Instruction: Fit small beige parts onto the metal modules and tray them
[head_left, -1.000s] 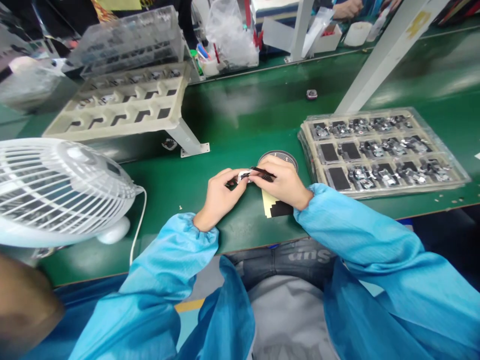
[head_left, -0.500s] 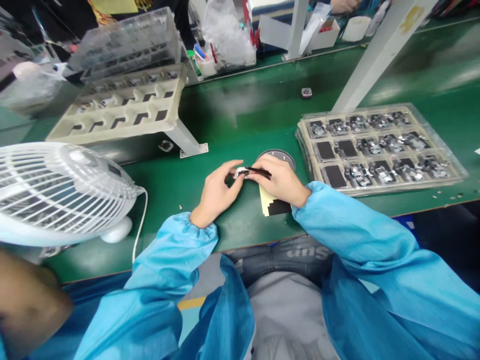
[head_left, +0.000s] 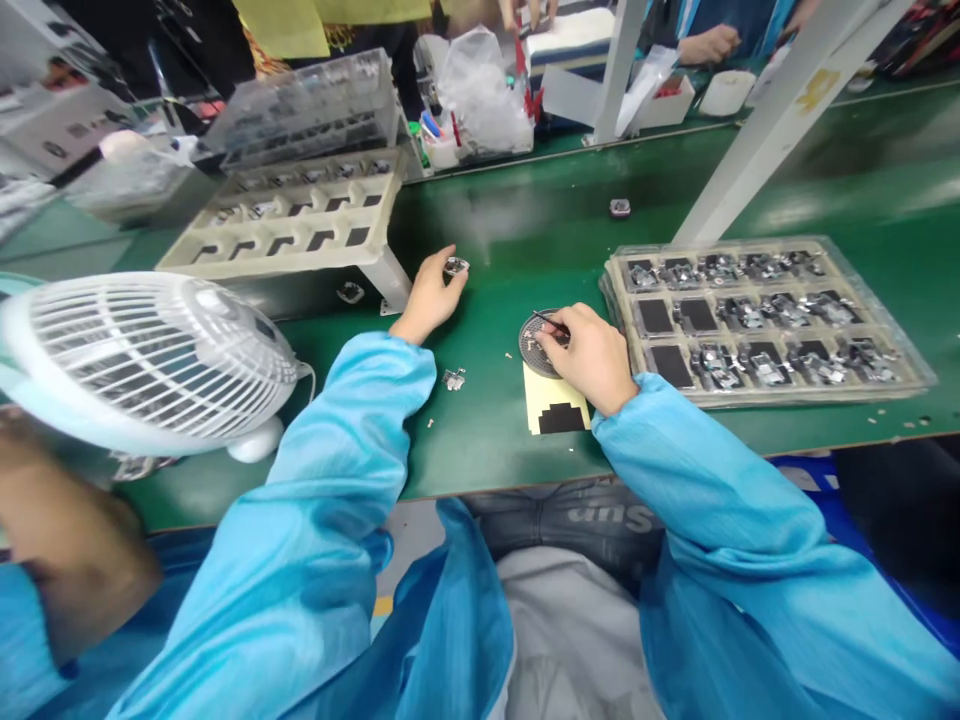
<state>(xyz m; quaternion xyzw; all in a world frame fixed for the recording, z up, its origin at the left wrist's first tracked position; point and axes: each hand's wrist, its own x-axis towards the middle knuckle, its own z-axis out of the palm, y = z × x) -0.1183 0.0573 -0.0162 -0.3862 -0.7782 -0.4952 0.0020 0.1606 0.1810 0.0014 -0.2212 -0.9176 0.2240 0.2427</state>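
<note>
My left hand (head_left: 429,300) is out over the green table, thumb and fingers pinching a small silvery electronic part (head_left: 455,266). My right hand (head_left: 592,352) grips dark tweezers (head_left: 550,321) above a round grey perforated dish (head_left: 528,352) that has tiny light pieces on it. Whether the tweezer tips hold anything, I cannot tell. Under the dish's near side lies a yellow sheet (head_left: 536,398) with black stepped strips (head_left: 562,418). A second small silvery part (head_left: 454,379) rests on the table between my forearms.
To the right lies a clear-lidded tray (head_left: 765,390) of small electronic assemblies. A white fan (head_left: 165,360) stands left, near another person's arm (head_left: 75,540). A cream compartment tray (head_left: 277,262) sits raised at back left. A slanted white post (head_left: 750,150) rises behind the right tray.
My hands have parted. The left moved away from me with a small part; the right shifted right with the tweezers, over the dish. A silvery part now shows on the table between them.
</note>
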